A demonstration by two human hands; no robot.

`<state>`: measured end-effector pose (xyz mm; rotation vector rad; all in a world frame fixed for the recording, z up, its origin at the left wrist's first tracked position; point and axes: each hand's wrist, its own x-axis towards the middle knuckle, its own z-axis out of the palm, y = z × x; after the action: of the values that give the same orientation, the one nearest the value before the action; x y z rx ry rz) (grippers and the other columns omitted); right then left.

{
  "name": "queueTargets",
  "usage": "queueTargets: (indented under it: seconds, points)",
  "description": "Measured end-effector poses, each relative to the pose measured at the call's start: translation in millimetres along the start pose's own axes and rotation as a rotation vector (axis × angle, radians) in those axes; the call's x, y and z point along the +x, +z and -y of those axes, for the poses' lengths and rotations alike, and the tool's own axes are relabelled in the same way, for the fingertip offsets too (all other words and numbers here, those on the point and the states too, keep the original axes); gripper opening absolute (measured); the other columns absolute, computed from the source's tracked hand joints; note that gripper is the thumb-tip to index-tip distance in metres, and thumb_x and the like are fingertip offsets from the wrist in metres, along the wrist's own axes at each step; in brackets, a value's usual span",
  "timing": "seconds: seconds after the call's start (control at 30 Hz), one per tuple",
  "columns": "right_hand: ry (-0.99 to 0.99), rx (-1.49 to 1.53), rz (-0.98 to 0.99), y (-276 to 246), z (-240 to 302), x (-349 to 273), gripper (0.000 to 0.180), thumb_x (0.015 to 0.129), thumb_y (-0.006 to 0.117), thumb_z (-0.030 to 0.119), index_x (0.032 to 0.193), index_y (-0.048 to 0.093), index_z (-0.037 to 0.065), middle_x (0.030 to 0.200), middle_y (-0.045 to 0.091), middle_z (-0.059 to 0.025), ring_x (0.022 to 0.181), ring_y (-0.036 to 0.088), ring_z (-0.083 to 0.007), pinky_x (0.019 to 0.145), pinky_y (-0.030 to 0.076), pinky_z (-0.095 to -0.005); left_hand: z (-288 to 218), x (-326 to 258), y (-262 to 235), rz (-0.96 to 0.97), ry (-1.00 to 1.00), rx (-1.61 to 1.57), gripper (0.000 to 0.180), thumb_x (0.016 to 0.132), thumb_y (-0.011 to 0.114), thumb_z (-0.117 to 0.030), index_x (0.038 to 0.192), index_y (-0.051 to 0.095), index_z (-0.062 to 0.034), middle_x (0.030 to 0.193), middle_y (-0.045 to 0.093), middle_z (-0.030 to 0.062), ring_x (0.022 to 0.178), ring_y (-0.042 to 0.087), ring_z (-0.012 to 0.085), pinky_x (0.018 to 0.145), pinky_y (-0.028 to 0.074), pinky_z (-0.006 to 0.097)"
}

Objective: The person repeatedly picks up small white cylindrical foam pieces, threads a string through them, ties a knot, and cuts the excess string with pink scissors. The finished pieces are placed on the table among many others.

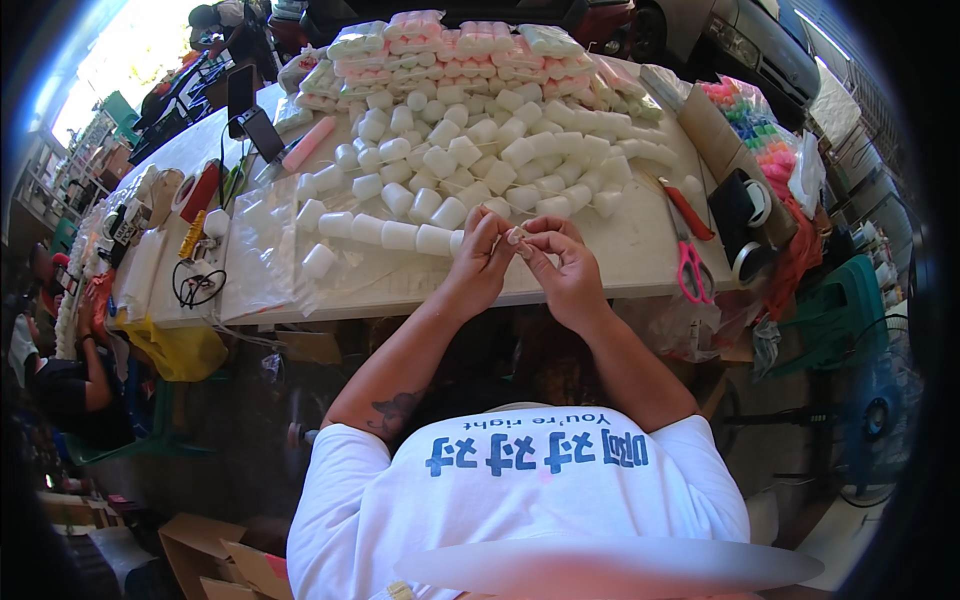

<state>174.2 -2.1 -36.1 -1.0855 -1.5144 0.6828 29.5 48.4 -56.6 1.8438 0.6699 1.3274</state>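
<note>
Near the table's front edge, my left hand [482, 262] and my right hand [566, 268] meet with fingertips pinched together. Something small and whitish shows between them, too small to name. Beside my left hand, a row of white foam cylinders [399, 236] lies end to end, reaching left from my fingers. Just beyond both hands spreads a big heap of similar white cylinders [440, 162], some joined by thin cord. A single loose cylinder [319, 261] rests in front of the row's left end.
Bagged pink and white cylinders [415, 45] are stacked at the back of the table [640, 275]. Pink-handled scissors [692, 272] and a red-handled tool [688, 210] lie right. Clear plastic [262, 245] and a black cable [198, 285] lie left. Another person [75, 380] sits far left.
</note>
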Motion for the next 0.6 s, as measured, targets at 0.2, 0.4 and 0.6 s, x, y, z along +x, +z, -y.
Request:
queueTargets:
  seconds: [0.2,0.4,0.6]
  points:
    - [0.290,0.592,0.233,-18.0,-2.3,4.3,0.018,0.091,0.059,0.010,0.103,0.066,-0.002,0.121,0.050,-0.0059,0.110,0.050,-0.0130,0.094,0.041,-0.0275,-2.3,0.6,-4.5,0.055,0.019,0.065,0.011,0.093,0.056,-0.008,0.085,0.050,-0.0028,0.090,0.041,0.0100,0.085,0.042,0.0227,0.077,0.037,0.031]
    - [0.291,0.543,0.325,-24.5,-2.8,8.5,0.018,0.090,0.060,0.004,0.106,0.066,-0.002,0.122,0.049,-0.0052,0.107,0.053,-0.0122,0.095,0.042,-0.0266,-7.0,1.0,-5.0,0.031,0.082,0.112,0.010,0.090,0.058,-0.005,0.085,0.050,-0.0026,0.089,0.043,0.0104,0.083,0.045,0.0238,0.085,0.037,0.034]
    - [0.262,0.564,0.308,-20.6,-7.5,10.1,0.017,0.087,0.063,-0.001,0.103,0.068,-0.002,0.120,0.051,-0.0048,0.106,0.054,-0.0122,0.092,0.045,-0.0265,-7.7,0.1,-5.0,-0.001,0.114,0.088,0.010,0.089,0.058,-0.002,0.082,0.050,-0.0031,0.085,0.048,0.0077,0.081,0.049,0.0213,0.109,0.028,0.043]
